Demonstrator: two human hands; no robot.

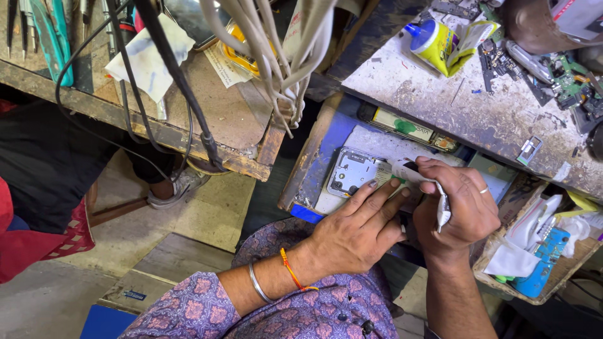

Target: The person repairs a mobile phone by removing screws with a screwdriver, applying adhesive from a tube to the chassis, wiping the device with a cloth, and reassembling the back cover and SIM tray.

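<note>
Opened phone [355, 171], back cover off, lying flat on the pale board [383, 145] just right of centre, at the near lip of the workbench [465, 107]. Pinned under the flattened, spread fingers of the left hand [358, 232], gripping nothing. Right hand [461, 210] closed around a small white tube [418, 179], nozzle at the phone's right edge. Best done with a light, steady squeeze, nozzle kept low along the rim, phone held still. Little room: board's left edge drops to the floor gap, another handset [408, 127] just beyond, cluttered tray [534, 251] at right, dangling cables [276, 56] far left.
</note>
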